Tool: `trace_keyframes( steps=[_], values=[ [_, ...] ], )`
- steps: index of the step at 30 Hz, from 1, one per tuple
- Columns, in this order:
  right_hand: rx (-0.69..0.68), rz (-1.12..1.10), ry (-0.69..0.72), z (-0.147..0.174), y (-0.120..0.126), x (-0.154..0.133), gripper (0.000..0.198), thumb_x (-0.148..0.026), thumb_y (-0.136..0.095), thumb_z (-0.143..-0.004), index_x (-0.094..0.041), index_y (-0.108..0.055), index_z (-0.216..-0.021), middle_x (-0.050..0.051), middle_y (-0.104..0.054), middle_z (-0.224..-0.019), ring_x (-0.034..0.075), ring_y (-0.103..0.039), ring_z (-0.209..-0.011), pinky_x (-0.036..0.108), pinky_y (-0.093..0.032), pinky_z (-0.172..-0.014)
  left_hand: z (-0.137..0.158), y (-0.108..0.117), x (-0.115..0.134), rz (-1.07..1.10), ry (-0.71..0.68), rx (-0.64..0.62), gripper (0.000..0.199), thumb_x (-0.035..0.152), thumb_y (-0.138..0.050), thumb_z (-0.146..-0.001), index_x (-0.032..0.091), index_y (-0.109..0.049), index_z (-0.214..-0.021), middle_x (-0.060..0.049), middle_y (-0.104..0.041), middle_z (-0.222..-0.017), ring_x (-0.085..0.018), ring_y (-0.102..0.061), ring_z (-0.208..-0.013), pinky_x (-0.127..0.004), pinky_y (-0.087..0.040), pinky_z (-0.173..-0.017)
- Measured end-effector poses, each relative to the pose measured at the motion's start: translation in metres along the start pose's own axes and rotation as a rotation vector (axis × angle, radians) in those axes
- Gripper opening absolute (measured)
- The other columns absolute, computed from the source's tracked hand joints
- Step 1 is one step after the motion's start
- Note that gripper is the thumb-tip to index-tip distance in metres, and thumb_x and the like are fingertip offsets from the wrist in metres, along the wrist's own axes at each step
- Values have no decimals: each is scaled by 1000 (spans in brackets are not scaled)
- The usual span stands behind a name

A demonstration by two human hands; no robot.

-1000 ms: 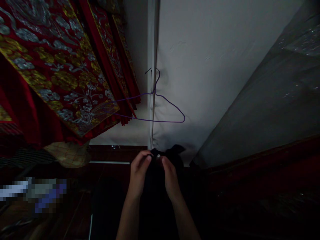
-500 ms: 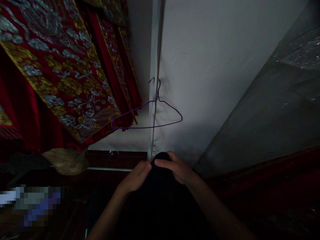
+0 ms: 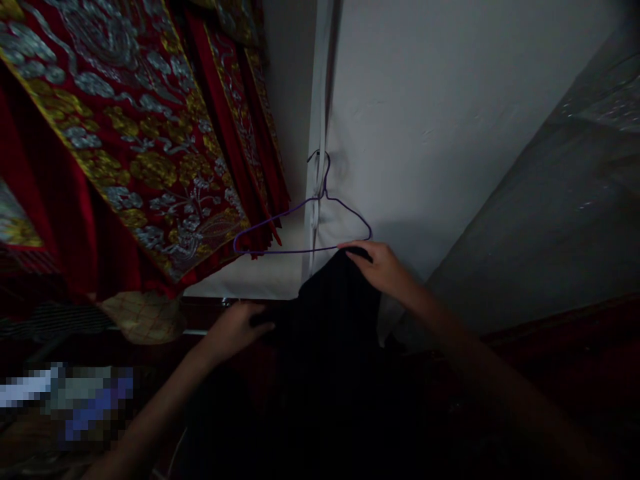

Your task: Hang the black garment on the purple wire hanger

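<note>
the bare left arm (image 3: 173,390) slants up from the lower left, the left hand (image 3: 237,328) curled in a grip. the right arm (image 3: 450,327) reaches in from the lower right, the right hand (image 3: 383,265) pinching, higher than the left.

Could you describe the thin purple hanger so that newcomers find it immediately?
Find the large pale wall, right of the red cloth embroidered in gold and silver. Near the wall's left edge hangs this roughly triangular hanger. Its open outline differs from the solid black fabric below.

Bare forearms (image 3: 175,392), bare hands (image 3: 235,328)
</note>
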State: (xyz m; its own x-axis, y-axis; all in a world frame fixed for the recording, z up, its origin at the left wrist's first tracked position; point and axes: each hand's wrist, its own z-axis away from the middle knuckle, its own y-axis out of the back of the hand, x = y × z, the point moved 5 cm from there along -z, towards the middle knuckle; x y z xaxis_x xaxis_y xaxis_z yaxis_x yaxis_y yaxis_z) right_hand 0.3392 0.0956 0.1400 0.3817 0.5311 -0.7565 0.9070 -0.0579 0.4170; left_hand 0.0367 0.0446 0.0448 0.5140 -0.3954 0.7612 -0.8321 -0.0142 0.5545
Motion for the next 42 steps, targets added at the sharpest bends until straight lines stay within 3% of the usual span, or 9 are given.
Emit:
trace_keyframes(
  steps=[5, 8, 12, 15, 22, 24, 29, 37, 42],
  values=[
    [140, -51, -105, -29, -32, 61, 28, -39, -56, -87, -21, -73, -101, 8, -75, -111, 26, -66, -113, 41, -47, -103, -1, 33, 22, 8, -28, -7, 32, 41, -61, -90, 19, -59, -67, -2, -63, -75, -18, -61, -78, -25, -47, -71],
    [59, -50, -214, -33, -51, 85, 34, -51, -52, -86, -21, -69, -82, 4, -74, -89, 25, -68, -92, 35, -52, -85, 9, 30, 26, 79, 57, -103, 31, 47, -60, -93, 20, -57, -79, 0, -61, -74, -16, -59, -72, -24, -46, -65],
    [-3, -28, -292, -22, -40, 93, 46, -63, -60, -79, -21, -57, -60, 0, -58, -57, 18, -55, -57, 29, -40, -54, 15, 25, 11, -112, 102, -355, 29, 45, -60, -93, 24, -65, -112, -5, -73, -106, -24, -67, -97, -32, -51, -87],
    [-30, 34, -246, -9, -20, 80, 47, -62, -61, -82, -20, -60, -63, 0, -59, -60, 17, -52, -56, 28, -36, -52, 6, 33, -2, -349, 96, -448, 25, 39, -51, -96, 24, -72, -95, -7, -75, -95, -26, -69, -90, -36, -50, -88],
    [14, 150, -126, 14, 14, 37, 42, -55, -55, -89, -19, -65, -69, 4, -64, -66, 19, -56, -62, 30, -40, -57, -49, 75, 47, -498, -114, 4, 29, 39, -46, -88, 19, -66, -83, -8, -67, -87, -23, -63, -80, -34, -48, -75],
    [28, 173, -112, 18, 21, 29, 41, -53, -55, -89, -19, -65, -69, 4, -64, -66, 19, -57, -62, 30, -40, -57, -62, 78, 52, -453, -69, -2, 33, 44, -46, -88, 20, -65, -76, -6, -66, -79, -22, -61, -72, -32, -46, -67],
    [-3, 218, -86, 24, 29, 22, 39, -51, -56, -90, -19, -70, -73, 5, -69, -71, 21, -62, -67, 32, -44, -62, -79, 63, 34, -321, 88, -308, 34, 46, -53, -83, 20, -67, -67, -1, -65, -64, -19, -58, -60, -29, -44, -60],
    [-46, 105, -87, 21, 24, 24, 37, -50, -58, -89, -19, -70, -74, 4, -69, -72, 20, -63, -69, 31, -45, -64, -82, 88, 82, -2, -102, 150, 21, 39, -66, -75, 19, -72, -72, -6, -72, -87, -24, -65, -86, -30, -50, -72],
    [-27, -121, -196, 25, 4, 24, 41, -57, -60, -85, -18, -70, -76, 3, -68, -71, 21, -62, -67, 32, -47, -61, -109, 76, 105, 210, -62, 237, 26, 37, -70, -79, 20, -72, -98, -3, -72, -86, -19, -65, -79, -26, -50, -65]
  ],
)
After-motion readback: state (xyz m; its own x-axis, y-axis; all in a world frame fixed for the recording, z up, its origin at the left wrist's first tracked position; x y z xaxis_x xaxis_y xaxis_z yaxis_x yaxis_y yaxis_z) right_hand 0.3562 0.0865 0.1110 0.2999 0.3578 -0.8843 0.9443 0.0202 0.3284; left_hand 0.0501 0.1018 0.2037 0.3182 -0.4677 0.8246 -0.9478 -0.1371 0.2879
